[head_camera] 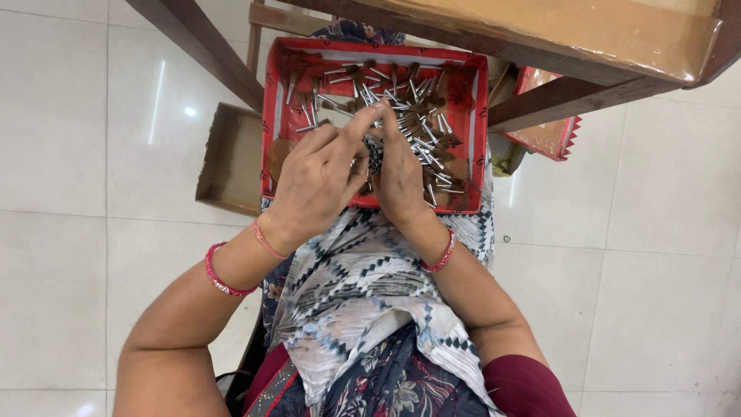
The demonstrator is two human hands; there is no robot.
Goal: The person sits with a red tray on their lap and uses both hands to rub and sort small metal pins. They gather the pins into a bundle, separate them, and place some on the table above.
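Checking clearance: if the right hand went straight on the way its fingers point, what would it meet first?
Probably the heap of small metal pins in the red tray; the right hand points up-frame over them.

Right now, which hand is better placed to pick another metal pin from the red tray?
Right, probably. The right hand lies directly over the dense pile of metal pins in the red tray. The left hand sits nearer the sparser left side, its fingers pinching toward the right hand.

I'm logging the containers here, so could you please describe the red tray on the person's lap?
The red tray is a shallow rectangular box, seemingly cardboard, with a pale inner floor. It lies flat on the person's lap, holding many small metal pins with brown tips. The left hand and right hand meet over its middle.
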